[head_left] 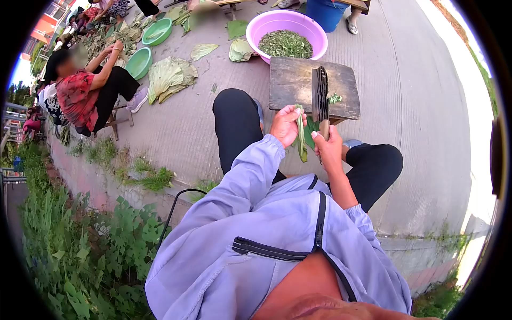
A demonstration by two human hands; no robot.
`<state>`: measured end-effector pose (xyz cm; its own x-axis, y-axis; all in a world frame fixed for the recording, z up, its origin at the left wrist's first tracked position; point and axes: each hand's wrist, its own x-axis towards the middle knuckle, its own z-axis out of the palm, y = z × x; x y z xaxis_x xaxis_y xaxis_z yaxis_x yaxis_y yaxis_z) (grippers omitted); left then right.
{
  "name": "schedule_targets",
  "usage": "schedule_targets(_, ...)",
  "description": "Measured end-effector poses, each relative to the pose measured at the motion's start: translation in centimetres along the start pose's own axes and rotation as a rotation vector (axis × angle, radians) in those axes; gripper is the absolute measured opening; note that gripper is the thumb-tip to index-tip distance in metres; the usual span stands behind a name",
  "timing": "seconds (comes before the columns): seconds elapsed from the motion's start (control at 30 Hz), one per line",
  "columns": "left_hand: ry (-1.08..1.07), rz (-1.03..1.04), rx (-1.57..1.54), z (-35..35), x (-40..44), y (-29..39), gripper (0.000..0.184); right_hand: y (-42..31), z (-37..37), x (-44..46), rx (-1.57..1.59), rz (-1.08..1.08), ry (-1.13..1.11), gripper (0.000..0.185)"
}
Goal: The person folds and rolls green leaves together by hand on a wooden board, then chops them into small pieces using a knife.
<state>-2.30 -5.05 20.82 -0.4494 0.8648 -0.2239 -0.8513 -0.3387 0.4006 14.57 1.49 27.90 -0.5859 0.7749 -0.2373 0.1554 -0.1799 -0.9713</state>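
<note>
My right hand (328,146) is wrapped round the handle of a cleaver (320,90). Its dark blade stands nearly edge-on over a worn wooden board (290,80) like a small bench top. Folded green leaves (302,141) hang from my left hand (285,125), which pinches them just left of the cleaver's handle, at the board's near edge. A few cut leaf shreds (334,98) lie on the board, right of the blade. Behind my hands a broader green leaf (311,129) shows in part.
Beyond the board stands a purple basin (256,34) of chopped greens, beside a blue bucket (325,13). Large leaves (170,79) lie on the concrete near two green basins (138,63). A seated person in a red top (80,96) is at left; weeds (90,261) border the concrete.
</note>
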Motion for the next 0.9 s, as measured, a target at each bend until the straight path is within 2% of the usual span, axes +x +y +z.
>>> schedule_targets(0.9,0.021,0.014,0.027,-1.8,-2.4,-0.4,0.015,-1.0,2.9,-3.1,-0.05,-0.09,-0.058,0.02)
